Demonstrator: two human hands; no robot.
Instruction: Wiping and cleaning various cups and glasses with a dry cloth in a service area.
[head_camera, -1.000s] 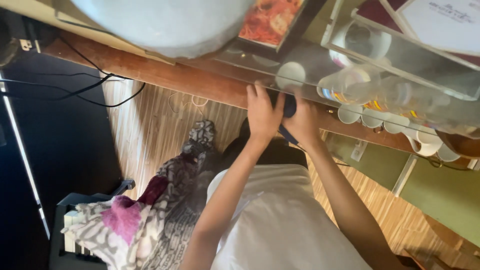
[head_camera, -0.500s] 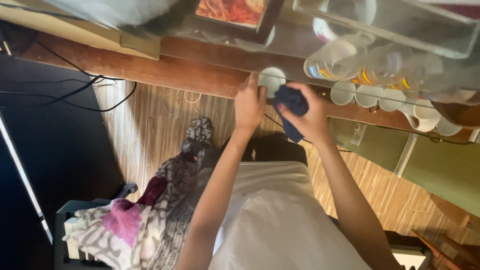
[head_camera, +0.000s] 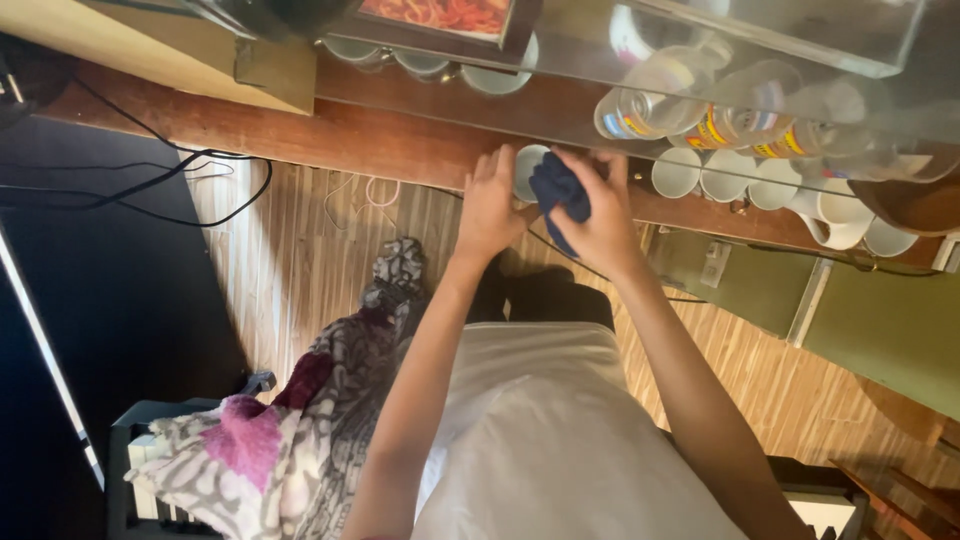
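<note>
Wooden planks of the floor (head_camera: 300, 250) run below me, seen through a glass tabletop (head_camera: 800, 130) whose brown wooden edge (head_camera: 380, 140) crosses the view from upper left to right. My left hand (head_camera: 490, 205) rests at that edge, fingers curled loosely around the side of a white cup (head_camera: 527, 170); the cup's round mouth faces the camera, so its long axis points straight at me. My right hand (head_camera: 600, 215) is closed around a bunched dark blue cloth (head_camera: 558, 195), which presses against the cup's right rim and hangs a little downward along my palm. To the right, a row of white cups (head_camera: 760, 180) sits just beside the edge, all mouths turned the same way, and clear plastic bottles (head_camera: 700, 115) lie on their sides above them, so the room on that side is tight. To the left of my left hand the edge is open, with only black cables (head_camera: 150, 190) trailing well apart. A patterned grey and pink fabric (head_camera: 290, 430) lies lower left. Compared with half a second ago, both hands have slid slightly lower and leftward in view, and the cloth now covers less of the cup's mouth.
</note>
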